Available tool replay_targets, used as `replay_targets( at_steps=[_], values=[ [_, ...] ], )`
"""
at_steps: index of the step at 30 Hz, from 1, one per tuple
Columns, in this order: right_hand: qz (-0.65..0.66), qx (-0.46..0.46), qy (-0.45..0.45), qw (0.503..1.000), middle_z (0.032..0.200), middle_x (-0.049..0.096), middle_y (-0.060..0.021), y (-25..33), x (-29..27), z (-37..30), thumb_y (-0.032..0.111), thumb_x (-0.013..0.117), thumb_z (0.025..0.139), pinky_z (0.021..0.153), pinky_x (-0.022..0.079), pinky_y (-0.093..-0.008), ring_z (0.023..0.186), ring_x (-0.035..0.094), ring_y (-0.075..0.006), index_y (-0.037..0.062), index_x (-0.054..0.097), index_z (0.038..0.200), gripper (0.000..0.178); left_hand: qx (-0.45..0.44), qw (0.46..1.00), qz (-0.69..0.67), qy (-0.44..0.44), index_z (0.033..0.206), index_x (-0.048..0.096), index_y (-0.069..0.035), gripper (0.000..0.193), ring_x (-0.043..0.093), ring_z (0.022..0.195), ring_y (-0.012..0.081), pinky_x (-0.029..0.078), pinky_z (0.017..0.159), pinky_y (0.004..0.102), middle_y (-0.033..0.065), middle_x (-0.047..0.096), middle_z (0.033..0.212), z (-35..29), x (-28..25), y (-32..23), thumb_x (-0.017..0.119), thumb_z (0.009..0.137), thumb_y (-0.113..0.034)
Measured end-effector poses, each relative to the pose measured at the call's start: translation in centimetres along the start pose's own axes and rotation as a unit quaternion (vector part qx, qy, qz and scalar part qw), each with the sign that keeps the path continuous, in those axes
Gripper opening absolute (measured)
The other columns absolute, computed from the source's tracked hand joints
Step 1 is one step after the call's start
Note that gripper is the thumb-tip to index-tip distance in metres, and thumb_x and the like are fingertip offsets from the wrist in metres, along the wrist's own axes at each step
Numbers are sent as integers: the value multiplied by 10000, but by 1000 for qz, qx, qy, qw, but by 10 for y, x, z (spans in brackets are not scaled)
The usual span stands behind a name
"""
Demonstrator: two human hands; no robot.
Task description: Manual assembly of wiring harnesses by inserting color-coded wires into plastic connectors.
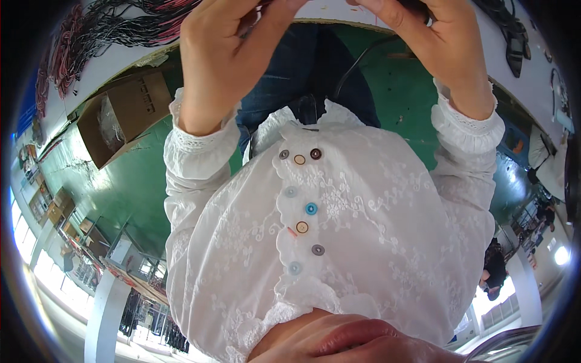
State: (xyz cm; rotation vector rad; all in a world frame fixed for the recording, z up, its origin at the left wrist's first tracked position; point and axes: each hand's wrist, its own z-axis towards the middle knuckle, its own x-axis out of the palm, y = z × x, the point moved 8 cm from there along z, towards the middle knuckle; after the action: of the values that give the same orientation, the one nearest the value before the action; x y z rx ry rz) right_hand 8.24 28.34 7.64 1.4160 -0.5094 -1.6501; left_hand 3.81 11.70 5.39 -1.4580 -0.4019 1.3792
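Right of the wires (pixel 130 27), the left hand (pixel 221 57) could snag them drifting left; its and the right hand's (pixel 445 48) opening and hold I cannot tell.

A glossy, plastic-like coating is seen on the wires (pixel 130 27) heaped toward the left end of the smooth white table (pixel 97 68). Near that end's front edge, matt brown cardboard is shown by the box (pixel 148 94), with shiny clear plastic film (pixel 110 124) held inside. Glare is reflected by the glossy floor (pixel 145 196).
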Motion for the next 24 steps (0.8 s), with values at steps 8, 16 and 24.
replay_targets(
  at_steps=[8, 16, 24],
  values=[
    [22, -3, -36, 999, 971, 741, -77, 4, -3, 0, 27, 679, 973, 691, 516, -226, 800, 682, -109, -23, 716, 1131, 170, 10, 999, -40, -20, 1043, 733, 30, 113, 536, 664, 135, 407, 596, 257, 75, 637, 817, 4, 6, -18, 681, 956, -20],
    [-34, 9, -18, 999, 941, 731, -72, 4, -3, -1, 30, 680, 973, 680, 501, -216, 783, 671, -101, -8, 724, 1133, 170, 147, 978, -148, -20, 1054, 727, 48, 126, 570, 679, 158, 419, 602, 254, 88, 624, 804, 2, 11, 12, 680, 958, -18],
    [-29, 2, -43, 999, 950, 741, -100, -2, -1, -2, 2, 695, 955, 728, 538, -239, 836, 711, -132, -15, 740, 1085, 139, 358, 850, -345, -176, 1021, 716, 44, 148, 580, 657, 238, 460, 596, 314, 122, 595, 790, 2, 21, 12, 743, 877, 23]
  ],
)
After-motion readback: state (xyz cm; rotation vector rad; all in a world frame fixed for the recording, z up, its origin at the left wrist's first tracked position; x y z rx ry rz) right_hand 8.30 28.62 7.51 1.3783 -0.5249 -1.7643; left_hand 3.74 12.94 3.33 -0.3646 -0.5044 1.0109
